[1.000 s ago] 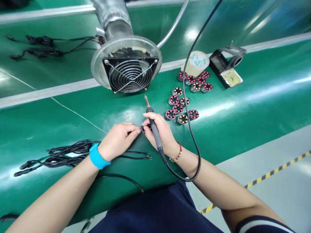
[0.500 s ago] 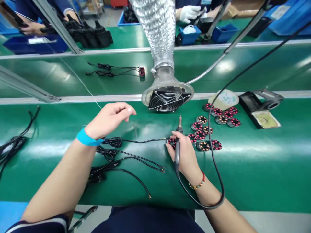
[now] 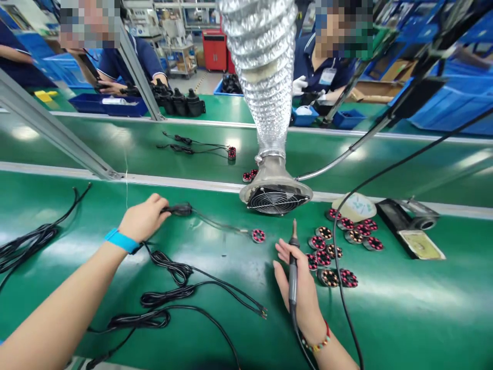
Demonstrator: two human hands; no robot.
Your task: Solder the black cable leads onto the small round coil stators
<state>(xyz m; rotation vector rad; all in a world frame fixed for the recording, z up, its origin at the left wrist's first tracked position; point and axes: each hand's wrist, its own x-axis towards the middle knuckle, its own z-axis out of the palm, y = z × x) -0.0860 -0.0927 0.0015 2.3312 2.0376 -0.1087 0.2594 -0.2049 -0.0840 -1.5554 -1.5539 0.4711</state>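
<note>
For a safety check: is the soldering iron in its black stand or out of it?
Out. The black-handled soldering iron rests in the right hand, apart from the black stand.

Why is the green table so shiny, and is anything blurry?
Head view: reflected light leaves pale glare streaks on the glossy green belt; the thin cable trailing from the left hand is motion-smeared; the soldering iron in the right hand looks sharp.

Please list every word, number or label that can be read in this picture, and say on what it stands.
No text can be read here.
Pale round disc: green marks, too blurred to read.
White badge on a co-worker's dark blue shirt: too small to read.
</note>
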